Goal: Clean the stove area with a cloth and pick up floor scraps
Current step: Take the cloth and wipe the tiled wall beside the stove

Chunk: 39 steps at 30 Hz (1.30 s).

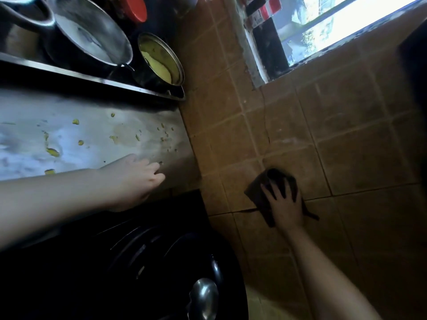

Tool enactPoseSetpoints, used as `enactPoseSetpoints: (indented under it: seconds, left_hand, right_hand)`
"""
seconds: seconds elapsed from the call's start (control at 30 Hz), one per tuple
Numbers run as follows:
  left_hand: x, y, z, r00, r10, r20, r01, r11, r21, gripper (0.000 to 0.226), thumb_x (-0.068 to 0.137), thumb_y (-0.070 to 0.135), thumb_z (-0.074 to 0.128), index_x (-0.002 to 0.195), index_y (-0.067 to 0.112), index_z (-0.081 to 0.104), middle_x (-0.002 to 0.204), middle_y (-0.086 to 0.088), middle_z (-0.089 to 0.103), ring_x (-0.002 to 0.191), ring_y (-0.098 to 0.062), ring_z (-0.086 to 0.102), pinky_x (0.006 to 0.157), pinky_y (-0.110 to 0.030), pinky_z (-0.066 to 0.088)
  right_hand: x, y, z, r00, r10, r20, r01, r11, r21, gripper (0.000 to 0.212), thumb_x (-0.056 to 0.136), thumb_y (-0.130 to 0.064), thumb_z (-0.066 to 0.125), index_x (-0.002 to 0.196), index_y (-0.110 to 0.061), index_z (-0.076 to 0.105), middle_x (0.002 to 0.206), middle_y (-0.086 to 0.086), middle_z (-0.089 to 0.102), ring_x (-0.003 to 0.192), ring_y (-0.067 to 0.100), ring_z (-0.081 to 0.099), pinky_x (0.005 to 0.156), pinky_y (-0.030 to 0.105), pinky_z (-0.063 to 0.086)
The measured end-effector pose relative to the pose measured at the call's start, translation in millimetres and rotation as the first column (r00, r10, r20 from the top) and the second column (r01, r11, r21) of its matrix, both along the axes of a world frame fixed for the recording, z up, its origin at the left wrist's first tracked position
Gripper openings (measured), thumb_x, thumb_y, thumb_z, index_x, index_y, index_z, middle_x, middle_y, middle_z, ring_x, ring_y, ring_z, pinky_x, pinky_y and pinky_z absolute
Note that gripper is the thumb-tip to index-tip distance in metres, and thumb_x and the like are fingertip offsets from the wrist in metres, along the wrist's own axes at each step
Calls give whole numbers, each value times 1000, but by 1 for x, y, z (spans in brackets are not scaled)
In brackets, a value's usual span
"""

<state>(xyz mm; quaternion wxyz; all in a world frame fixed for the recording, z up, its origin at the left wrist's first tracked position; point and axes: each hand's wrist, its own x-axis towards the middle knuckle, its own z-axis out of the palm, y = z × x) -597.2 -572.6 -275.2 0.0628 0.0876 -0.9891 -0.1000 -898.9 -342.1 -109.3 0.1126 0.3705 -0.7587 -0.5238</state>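
My right hand point(285, 204) presses a dark cloth point(258, 190) flat against the brown tiled wall point(346, 135), fingers spread over it. My left hand point(138, 179) rests on the steel countertop point(92, 135) near its right end, fingers loosely apart and holding nothing. Several yellow food scraps point(53, 152) lie scattered on the countertop. The black stove point(129, 250) with its burner grate sits below my left arm.
A steel pan point(92, 35) and a small pot with yellow residue point(161, 58) stand on a tray behind the counter. A dark wok with a metal ladle point(203, 296) sits on the stove. A window point(346, 26) opens in the wall.
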Motion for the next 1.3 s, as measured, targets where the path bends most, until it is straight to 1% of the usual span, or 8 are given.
enactPoseSetpoints:
  seconds: [0.07, 0.23, 0.53, 0.67, 0.83, 1.0, 1.13, 1.3]
  left_hand:
    - [4, 7, -5, 1000, -2, 31, 3, 1000, -21, 33, 96, 35, 34, 126, 21, 37, 127, -2, 44, 117, -21, 48, 86, -32, 37]
    - [8, 24, -7, 998, -9, 58, 12, 998, -56, 33, 95, 32, 36, 127, 23, 34, 126, 0, 43, 114, -19, 48, 83, -30, 37]
    - [-14, 53, 25, 993, -33, -112, 23, 996, -88, 30, 95, 35, 29, 120, 22, 39, 115, -1, 47, 107, -21, 52, 77, -31, 36]
    - [-31, 50, 58, 989, -43, -143, 36, 998, -55, 31, 98, 39, 30, 120, 21, 41, 116, -3, 48, 107, -23, 53, 82, -34, 41]
    - [-57, 45, 105, 952, -29, -305, 21, 999, -30, 34, 98, 38, 30, 118, 16, 47, 115, -7, 51, 105, -27, 54, 81, -38, 43]
    - [-66, 47, 134, 957, -29, -287, 59, 994, 96, 36, 98, 35, 34, 128, 16, 44, 123, -9, 48, 111, -28, 51, 84, -38, 40]
    - [-62, 37, 140, 942, -40, -333, 80, 991, 109, 37, 98, 29, 44, 132, 17, 38, 123, -8, 46, 111, -26, 50, 81, -36, 39]
    - [-46, 12, 119, 957, -7, -291, 53, 987, 152, 24, 97, 27, 42, 119, 19, 43, 113, -5, 47, 103, -24, 52, 78, -35, 38]
  right_hand:
    - [4, 23, 0, 999, -35, -7, 35, 999, -4, 94, 84, -38, 63, 148, -36, -7, 159, -2, -3, 145, 35, -7, 111, 60, 12]
    - [17, 77, -1, 999, -36, -30, 35, 998, -60, 74, 92, -32, 48, 149, -34, 1, 159, -1, 7, 145, 34, 0, 112, 59, 12]
    - [36, 177, 15, 978, -201, -58, 198, 978, -61, 101, 84, -39, 64, 144, -34, -18, 160, 2, 1, 145, 35, -5, 113, 55, 9]
    - [45, 196, 18, 976, -203, -79, 194, 974, -115, 107, 75, -37, 75, 143, -35, -8, 159, 5, 10, 145, 38, 6, 112, 59, 13]
    - [31, 147, 31, 979, -172, -107, 155, 977, -149, 107, 77, -33, 71, 147, -30, -10, 160, 5, 1, 144, 37, 1, 113, 55, 9]
    - [13, 55, 51, 990, -22, -139, -13, 969, -245, 77, 90, -28, 57, 150, -26, 9, 159, 7, 9, 143, 40, 6, 113, 58, 10]
    - [0, -18, 69, 992, 8, -128, -47, 949, -310, 77, 91, -33, 55, 150, -28, 7, 159, 5, 1, 143, 40, -1, 112, 61, 10]
    - [-4, -60, 82, 994, 0, -112, -38, 942, -335, 79, 91, -38, 54, 149, -31, 1, 159, 2, -8, 144, 38, -7, 113, 60, 5]
